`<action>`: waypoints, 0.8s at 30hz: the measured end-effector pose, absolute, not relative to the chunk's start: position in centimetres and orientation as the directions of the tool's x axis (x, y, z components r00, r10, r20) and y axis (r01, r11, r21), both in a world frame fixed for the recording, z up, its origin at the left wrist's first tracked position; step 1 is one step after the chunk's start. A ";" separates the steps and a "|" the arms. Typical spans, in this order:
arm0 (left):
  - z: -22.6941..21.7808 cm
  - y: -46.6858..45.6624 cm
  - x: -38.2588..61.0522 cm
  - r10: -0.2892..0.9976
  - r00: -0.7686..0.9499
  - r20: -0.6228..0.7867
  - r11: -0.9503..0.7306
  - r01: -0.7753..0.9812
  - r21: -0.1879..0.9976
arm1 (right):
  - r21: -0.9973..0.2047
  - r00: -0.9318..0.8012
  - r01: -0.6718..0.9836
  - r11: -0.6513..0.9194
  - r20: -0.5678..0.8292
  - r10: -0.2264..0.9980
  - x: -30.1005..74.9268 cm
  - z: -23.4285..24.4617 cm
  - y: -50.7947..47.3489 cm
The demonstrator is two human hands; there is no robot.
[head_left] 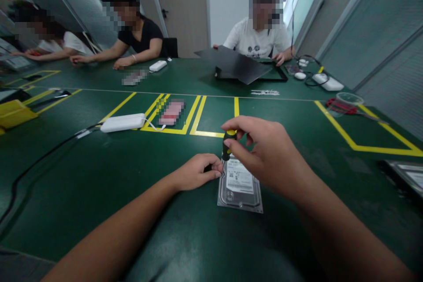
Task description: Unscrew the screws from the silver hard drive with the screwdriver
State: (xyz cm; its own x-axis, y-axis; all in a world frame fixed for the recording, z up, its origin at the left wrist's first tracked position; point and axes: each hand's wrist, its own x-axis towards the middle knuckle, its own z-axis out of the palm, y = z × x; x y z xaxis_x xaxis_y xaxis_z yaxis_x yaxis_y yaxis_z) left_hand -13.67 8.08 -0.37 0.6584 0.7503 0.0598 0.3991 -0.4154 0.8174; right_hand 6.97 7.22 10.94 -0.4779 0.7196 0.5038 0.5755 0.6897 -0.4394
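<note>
A hard drive [241, 185] with a white label lies flat on the green table in front of me. My right hand [264, 141] is closed round a short black and yellow screwdriver [226, 146], which stands upright over the drive's left side. Its tip is down near the drive's edge, where the exact contact is hard to see. My left hand [201, 170] rests at the drive's left edge, thumb and fingers pinched together near the screwdriver's shaft. Whatever lies between those fingertips is too small to make out.
A white power strip [123, 123] with a black cable and a phone [172, 112] are ahead on the left. At right lie a clear container [349, 98], red wires [342, 106] and a dark-edged device [405, 176]. Several people sit opposite; one holds a dark panel [236, 62].
</note>
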 end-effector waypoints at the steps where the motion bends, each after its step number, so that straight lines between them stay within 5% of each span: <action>1: -0.3 8.1 -13.7 0.750 0.659 0.057 -0.418 0.405 0.813 | -0.452 -0.486 0.564 0.691 0.495 0.720 7.1 11.0 7.2; 24: -0.1 8.1 -13.7 0.702 0.709 0.073 -0.573 0.501 0.649 | -0.349 -0.455 0.641 0.684 0.545 0.704 9.2 12.7 7.0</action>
State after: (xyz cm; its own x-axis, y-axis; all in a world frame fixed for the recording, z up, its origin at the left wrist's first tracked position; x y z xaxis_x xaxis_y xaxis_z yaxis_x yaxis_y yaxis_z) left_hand -13.71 8.09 -0.05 0.7087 0.7017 0.0733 0.5006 -0.5733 0.6487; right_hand 9.21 7.00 12.74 -0.4549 0.7045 0.5448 0.6408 0.6837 -0.3491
